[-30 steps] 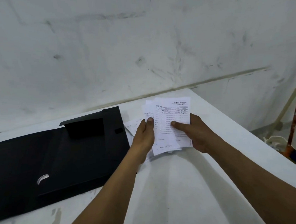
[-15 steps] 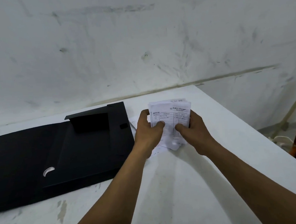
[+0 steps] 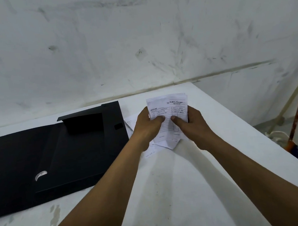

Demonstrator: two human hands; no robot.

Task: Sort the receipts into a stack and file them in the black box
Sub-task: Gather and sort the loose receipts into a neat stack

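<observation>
Receipts squared up, filing still to come

Since a second ago the fanned receipts (image 3: 169, 119) have closed into a tidier stack, which I hold upright over the table (image 3: 194, 189), left hand (image 3: 146, 129) and right hand (image 3: 192, 125) both clamped on its sides. Loose slips (image 3: 150, 152) remain underneath. Open black box (image 3: 59, 154) lies just left, nothing filed yet

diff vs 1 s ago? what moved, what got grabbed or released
The receipts went from a fanned, offset spread to a squared stack, stood more upright. Both hands closed in on its sides: left hand, right hand, thumbs on the front sheet. Nothing was let go. The black box lies open as before, and a few loose sheets still lie on the table under the hands.
</observation>
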